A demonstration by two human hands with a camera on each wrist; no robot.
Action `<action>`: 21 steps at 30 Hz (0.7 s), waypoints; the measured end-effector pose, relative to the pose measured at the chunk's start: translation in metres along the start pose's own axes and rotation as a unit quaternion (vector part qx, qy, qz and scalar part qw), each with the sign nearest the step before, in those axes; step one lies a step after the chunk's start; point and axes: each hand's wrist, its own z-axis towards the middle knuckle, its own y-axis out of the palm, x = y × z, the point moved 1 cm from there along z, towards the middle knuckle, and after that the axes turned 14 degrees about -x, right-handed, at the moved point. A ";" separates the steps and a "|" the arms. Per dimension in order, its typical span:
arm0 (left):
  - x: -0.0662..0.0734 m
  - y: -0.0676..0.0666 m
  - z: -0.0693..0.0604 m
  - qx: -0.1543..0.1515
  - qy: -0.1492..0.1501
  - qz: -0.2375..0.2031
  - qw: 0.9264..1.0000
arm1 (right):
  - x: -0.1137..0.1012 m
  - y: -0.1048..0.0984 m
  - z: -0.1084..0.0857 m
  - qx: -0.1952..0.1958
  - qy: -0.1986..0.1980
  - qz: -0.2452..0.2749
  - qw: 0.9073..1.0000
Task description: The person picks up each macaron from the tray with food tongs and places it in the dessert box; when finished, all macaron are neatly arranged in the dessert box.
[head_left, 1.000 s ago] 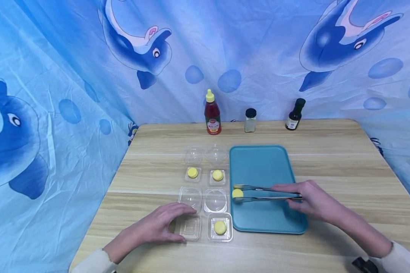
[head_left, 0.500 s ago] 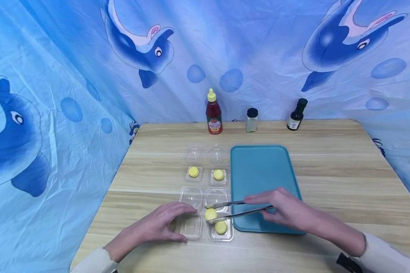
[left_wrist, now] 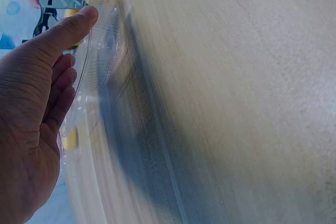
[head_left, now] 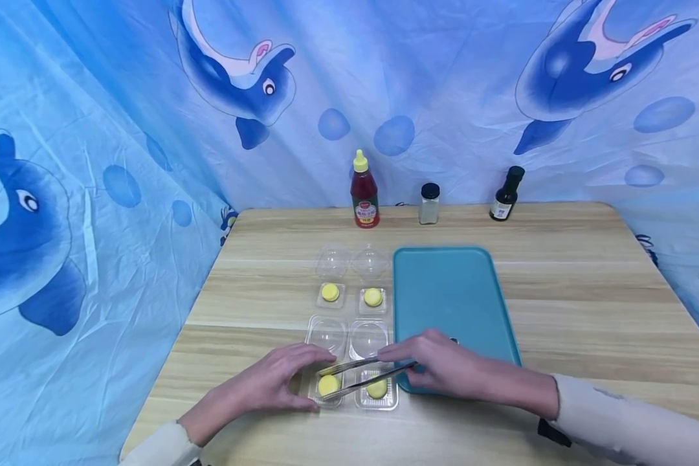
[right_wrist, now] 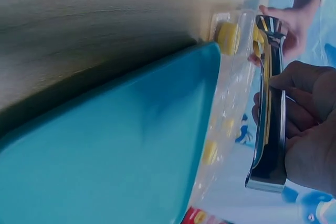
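Note:
In the head view my right hand (head_left: 443, 364) grips metal tongs (head_left: 349, 367), their tips around a yellow macaron (head_left: 329, 385). That macaron is in or just over the base of the near left clear plastic box (head_left: 329, 404); whether it touches the bottom I cannot tell. My left hand (head_left: 282, 380) holds this box at its left side, thumb at the near edge and fingers at the far edge. Beside it, the near right box (head_left: 378, 405) has a macaron (head_left: 377, 389) inside, partly behind the tongs. The right wrist view shows thumb and fingers around the tongs (right_wrist: 275, 124).
Two more open boxes behind hold a macaron (head_left: 330, 292) and another macaron (head_left: 373, 297). Clear domed lids (head_left: 328, 334) lie folded back. A blue tray (head_left: 448, 285) lies to the right. A sauce bottle (head_left: 365, 197), a jar (head_left: 428, 206) and a dark bottle (head_left: 506, 195) stand at the back.
My right hand has carried the macaron in the tongs leftward from the tray, across the near right box, to the near left box. My left hand has stayed in place.

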 end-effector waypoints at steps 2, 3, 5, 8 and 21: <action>0.000 0.000 0.000 0.001 0.002 0.001 1.000 | 0.000 0.002 0.005 0.001 -0.002 -0.001 1.000; 0.000 0.000 0.000 0.001 0.001 0.000 1.000 | 0.000 0.003 0.007 0.003 -0.002 -0.004 1.000; 0.000 0.000 -0.001 0.002 0.002 0.000 1.000 | -0.002 0.003 0.010 0.005 0.004 -0.008 1.000; -0.001 0.000 -0.001 -0.001 -0.002 0.000 1.000 | -0.003 0.003 0.013 0.006 0.013 -0.011 1.000; -0.001 0.000 0.000 0.000 0.004 -0.001 1.000 | -0.006 0.004 0.021 -0.003 0.025 0.001 1.000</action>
